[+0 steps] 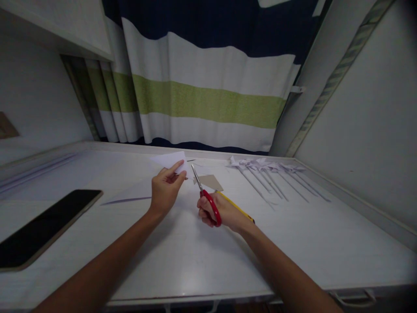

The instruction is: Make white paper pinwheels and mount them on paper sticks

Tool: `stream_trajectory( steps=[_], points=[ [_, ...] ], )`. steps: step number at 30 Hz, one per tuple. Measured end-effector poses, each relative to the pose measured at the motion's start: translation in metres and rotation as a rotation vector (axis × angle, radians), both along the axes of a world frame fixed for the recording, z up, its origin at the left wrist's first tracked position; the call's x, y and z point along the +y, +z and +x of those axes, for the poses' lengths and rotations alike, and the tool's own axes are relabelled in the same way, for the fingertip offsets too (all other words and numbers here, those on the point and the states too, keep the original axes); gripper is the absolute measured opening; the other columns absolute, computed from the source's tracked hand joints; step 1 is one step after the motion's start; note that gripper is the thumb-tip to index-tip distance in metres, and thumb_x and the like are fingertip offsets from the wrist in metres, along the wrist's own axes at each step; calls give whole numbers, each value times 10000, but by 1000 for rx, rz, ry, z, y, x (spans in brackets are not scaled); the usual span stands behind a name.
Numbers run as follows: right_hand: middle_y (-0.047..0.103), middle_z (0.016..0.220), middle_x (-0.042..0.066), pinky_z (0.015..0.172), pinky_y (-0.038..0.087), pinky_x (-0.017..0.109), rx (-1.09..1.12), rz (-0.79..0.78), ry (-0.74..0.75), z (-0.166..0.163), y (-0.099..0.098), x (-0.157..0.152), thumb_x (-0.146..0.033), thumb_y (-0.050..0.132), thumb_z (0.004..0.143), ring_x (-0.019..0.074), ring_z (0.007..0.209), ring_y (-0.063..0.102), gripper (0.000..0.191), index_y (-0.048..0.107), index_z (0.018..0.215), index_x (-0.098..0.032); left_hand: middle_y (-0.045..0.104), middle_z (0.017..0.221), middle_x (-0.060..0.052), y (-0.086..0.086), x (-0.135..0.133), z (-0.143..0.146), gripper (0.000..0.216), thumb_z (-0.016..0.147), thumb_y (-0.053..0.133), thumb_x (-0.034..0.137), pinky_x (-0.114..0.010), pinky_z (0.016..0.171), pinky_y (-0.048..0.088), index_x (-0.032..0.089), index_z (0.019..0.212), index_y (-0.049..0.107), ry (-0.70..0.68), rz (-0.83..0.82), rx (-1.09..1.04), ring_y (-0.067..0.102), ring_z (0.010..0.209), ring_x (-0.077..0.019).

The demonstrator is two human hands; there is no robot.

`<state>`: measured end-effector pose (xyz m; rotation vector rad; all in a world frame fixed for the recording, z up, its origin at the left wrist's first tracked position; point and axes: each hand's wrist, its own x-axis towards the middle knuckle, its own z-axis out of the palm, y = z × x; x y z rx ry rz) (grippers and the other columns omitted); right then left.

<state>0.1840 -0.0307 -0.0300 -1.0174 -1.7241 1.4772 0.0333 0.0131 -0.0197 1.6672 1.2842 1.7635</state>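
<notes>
My left hand [166, 186] pinches a folded piece of white paper [174, 159] between thumb and fingers, raised a little above the table. Red-handled scissors [211, 204] are in my right hand [224, 213], fingers wrapped through the loops. Their metal blades point up and away, with the tips just right of the paper and seemingly apart from it. Beneath the hands lie a larger white paper sheet [130, 191] and a small beige card [211, 181]. A yellow stick-like tool [236, 205], perhaps a cutter or pencil, lies partly hidden behind my right hand.
Several white paper shapes on thin sticks [267, 167] lie in a row at the back right. A dark-screened phone or tablet [52, 224] rests at the left. Behind the white table [185, 269] hangs a striped curtain [208, 100]; walls enclose both sides.
</notes>
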Motion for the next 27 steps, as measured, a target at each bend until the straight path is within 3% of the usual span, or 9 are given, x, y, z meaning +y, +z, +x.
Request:
stream_trajectory(
  steps=[3,7,11,16,21,27],
  points=[
    [388,504,-48,374,279,181,-85,72,-138,-1,1,4,-511,529,680,50,409,345,370,416,625,-163,526,650,19,1,0,0,401,658,611,274,-236,657,494,142,1036,588,31,5,4,521,552,-78],
    [474,568,-7,451,299,209,-246,280,-416,2,1,12,-436,530,692,88,493,412,288,490,644,-154,507,644,22,5,-3,1,411,647,620,253,-244,674,503,138,1040,586,57,-18,10,514,544,-67],
    [454,491,3,478,264,242,-529,385,-551,11,-2,15,-396,539,677,119,480,415,259,494,553,-173,490,640,26,7,-3,1,434,646,623,227,-266,685,513,137,1067,566,48,-24,24,516,546,-65],
    [515,539,54,554,290,276,-693,473,-579,14,-5,14,-317,561,667,171,570,482,183,503,563,-178,478,648,25,6,-1,0,446,648,622,205,-265,681,518,127,1082,553,12,-18,6,521,540,-62],
    [562,899,158,742,356,331,-735,562,-563,11,-2,13,-239,434,772,232,849,524,188,519,886,-116,469,669,23,7,-2,0,441,641,625,195,-247,684,516,114,1070,561,6,-25,0,518,542,-58],
    [508,952,101,796,387,358,-440,467,-508,11,-15,18,-270,457,768,200,926,489,252,408,985,-152,459,666,29,6,-1,0,446,642,621,206,-236,679,515,123,1076,558,-3,-13,15,519,538,-58]
  ],
)
